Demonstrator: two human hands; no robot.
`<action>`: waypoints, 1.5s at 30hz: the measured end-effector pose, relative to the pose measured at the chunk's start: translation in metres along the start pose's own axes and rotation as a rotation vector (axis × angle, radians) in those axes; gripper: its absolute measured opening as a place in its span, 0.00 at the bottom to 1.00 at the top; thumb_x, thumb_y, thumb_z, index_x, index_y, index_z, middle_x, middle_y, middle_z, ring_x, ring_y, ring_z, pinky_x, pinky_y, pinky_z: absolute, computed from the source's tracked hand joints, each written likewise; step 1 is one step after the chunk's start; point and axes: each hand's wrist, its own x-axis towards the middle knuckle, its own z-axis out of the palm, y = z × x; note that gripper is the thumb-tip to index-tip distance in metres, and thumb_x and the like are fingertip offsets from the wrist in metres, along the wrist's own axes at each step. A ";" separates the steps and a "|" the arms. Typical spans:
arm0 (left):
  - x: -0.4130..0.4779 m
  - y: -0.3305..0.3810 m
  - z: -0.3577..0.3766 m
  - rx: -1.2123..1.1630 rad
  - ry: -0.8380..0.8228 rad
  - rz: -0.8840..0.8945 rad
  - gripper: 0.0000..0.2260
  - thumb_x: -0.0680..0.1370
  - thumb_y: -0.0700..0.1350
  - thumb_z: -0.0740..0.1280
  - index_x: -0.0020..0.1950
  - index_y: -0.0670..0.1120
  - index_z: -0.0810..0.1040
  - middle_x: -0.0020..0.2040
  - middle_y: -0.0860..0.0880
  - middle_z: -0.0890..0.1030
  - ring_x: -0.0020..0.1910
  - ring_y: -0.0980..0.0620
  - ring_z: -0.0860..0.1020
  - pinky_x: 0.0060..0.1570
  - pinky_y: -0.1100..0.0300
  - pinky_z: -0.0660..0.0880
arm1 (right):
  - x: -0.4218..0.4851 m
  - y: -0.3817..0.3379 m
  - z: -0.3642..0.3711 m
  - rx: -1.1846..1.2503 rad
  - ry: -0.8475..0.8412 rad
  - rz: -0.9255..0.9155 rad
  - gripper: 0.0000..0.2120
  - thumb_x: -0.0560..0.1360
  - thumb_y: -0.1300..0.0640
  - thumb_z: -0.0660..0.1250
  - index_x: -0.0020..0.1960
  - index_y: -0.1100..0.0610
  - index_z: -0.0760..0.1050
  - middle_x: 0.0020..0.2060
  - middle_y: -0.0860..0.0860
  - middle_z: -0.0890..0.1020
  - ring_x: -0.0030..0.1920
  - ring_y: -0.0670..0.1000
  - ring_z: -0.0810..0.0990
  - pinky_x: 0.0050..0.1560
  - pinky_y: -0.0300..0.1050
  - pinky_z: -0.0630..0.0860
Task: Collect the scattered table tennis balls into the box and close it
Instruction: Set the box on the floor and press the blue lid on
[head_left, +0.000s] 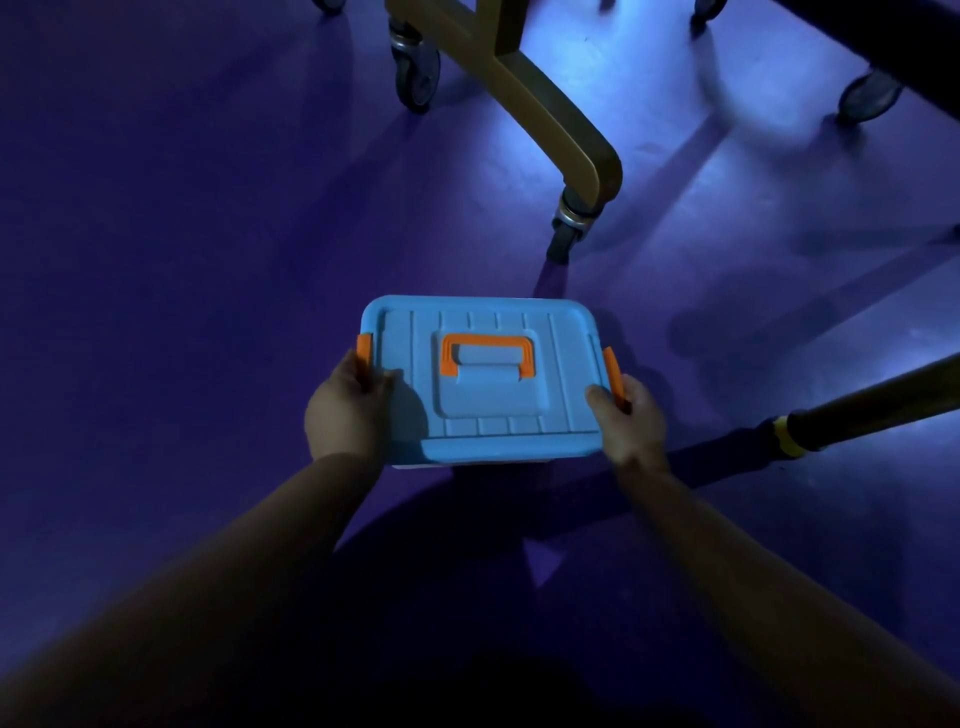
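A blue plastic box (483, 431) with its lid on lies on the dark purple floor in the middle of the head view. An orange handle (487, 353) lies flat on the lid. My left hand (345, 410) grips the orange left clasp (363, 351), thumb on the lid edge. My right hand (631, 418) grips the orange right clasp (613, 374) the same way. No table tennis balls are visible; the inside of the box is hidden by the lid.
A brown table leg frame (545, 104) on castor wheels (566, 236) stands just behind the box. More castors (415, 73) sit at the back left and back right. A dark pole with a yellow band (789, 436) slants across the floor at the right.
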 end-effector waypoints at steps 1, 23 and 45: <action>0.000 0.001 0.000 0.009 0.003 0.018 0.13 0.78 0.49 0.64 0.61 0.49 0.76 0.47 0.53 0.78 0.44 0.53 0.73 0.44 0.58 0.68 | 0.002 0.001 0.001 -0.016 0.001 -0.019 0.06 0.74 0.56 0.68 0.50 0.57 0.76 0.40 0.49 0.78 0.38 0.47 0.75 0.33 0.31 0.72; 0.001 0.021 0.004 0.177 -0.136 -0.176 0.18 0.76 0.57 0.60 0.48 0.42 0.76 0.43 0.44 0.78 0.43 0.43 0.76 0.43 0.54 0.71 | -0.014 0.003 -0.009 -0.152 0.269 0.007 0.23 0.74 0.50 0.68 0.63 0.62 0.72 0.58 0.58 0.75 0.54 0.55 0.76 0.56 0.46 0.71; -0.042 0.087 0.109 -0.107 -0.546 -0.018 0.23 0.80 0.53 0.59 0.69 0.40 0.64 0.61 0.43 0.75 0.63 0.44 0.72 0.59 0.55 0.66 | 0.105 -0.019 -0.079 -0.036 0.311 0.260 0.19 0.70 0.52 0.70 0.52 0.67 0.80 0.41 0.54 0.79 0.44 0.52 0.80 0.42 0.47 0.77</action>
